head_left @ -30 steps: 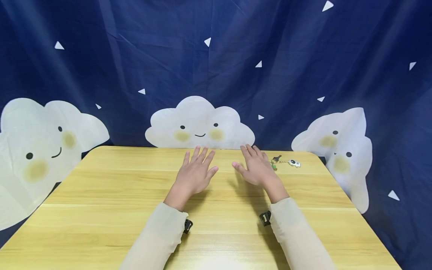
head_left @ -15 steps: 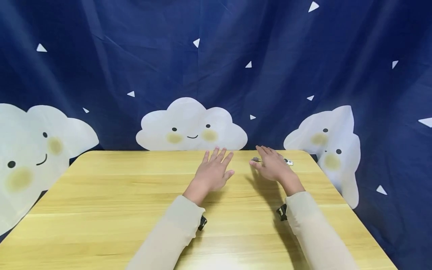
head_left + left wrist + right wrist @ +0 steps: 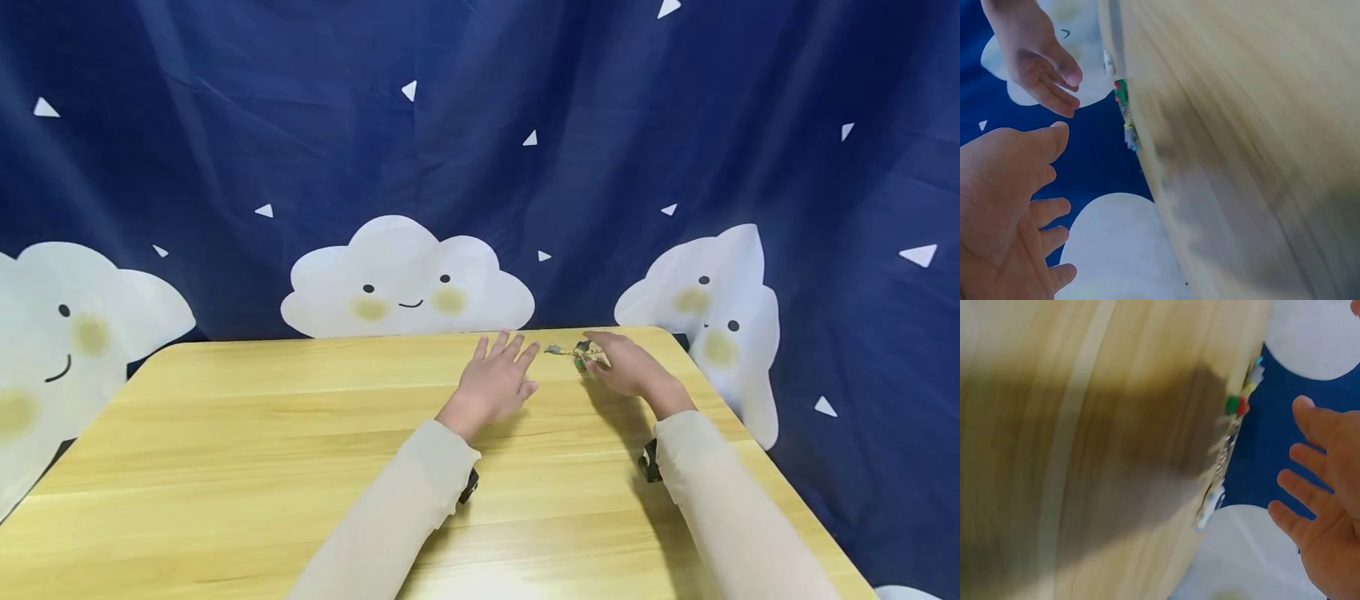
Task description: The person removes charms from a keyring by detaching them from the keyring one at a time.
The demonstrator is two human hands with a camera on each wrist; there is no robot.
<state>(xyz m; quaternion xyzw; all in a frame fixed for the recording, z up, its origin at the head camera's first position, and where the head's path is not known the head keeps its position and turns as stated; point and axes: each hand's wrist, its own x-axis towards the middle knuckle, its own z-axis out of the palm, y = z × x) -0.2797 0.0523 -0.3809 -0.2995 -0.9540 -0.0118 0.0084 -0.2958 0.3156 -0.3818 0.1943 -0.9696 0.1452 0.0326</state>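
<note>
A key ring with small charms (image 3: 580, 362) lies on the table close to its far edge. In the head view a dark key and green and grey charms show to the left of my right hand (image 3: 628, 364), which hovers over its right part and hides the white charm (image 3: 1210, 503). That hand's fingers are extended and hold nothing in the right wrist view, where the green-and-red charm (image 3: 1235, 405) also shows. My left hand (image 3: 491, 387) is spread palm down above the table, left of the grey charm (image 3: 555, 350), with nothing in its fingers (image 3: 1054, 240).
The wooden table (image 3: 262, 467) has rounded far corners. Behind it hangs a dark blue curtain (image 3: 465, 167) printed with white clouds and triangles. Both forearms wear light sleeves, with a black wrist device (image 3: 651, 461) under the right one.
Both hands have moved right along the table. The right hand has come over the key ring and partly covers it; the left hand has drawn nearer to it. The head view has turned right.
</note>
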